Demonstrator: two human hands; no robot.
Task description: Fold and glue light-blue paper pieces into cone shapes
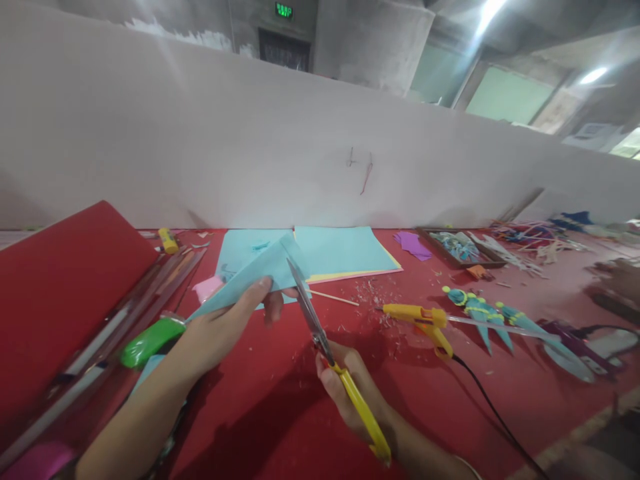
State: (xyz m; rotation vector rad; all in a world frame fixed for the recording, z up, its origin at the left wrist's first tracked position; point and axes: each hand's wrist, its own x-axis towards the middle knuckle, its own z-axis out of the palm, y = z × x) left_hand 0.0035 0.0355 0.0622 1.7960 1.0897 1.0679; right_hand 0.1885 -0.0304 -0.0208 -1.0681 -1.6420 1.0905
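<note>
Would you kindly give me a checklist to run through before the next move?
1. Blue paper gripped by the left hand: ok.
2. Yellow-handled scissors held in the right hand: ok.
3. Left fingers well away from the blades: not ok, they sit close.
4. Glue gun apart from both hands: ok, it lies on the red table.
5. Area around its nozzle free of scraps: not ok, some lie there.
6. Glue gun cold: cannot tell.

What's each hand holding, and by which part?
Left hand: a light-blue sheet, by its lower edge, thumb on top. Right hand: yellow-handled scissors, by the handle, near its blade end.
</note>
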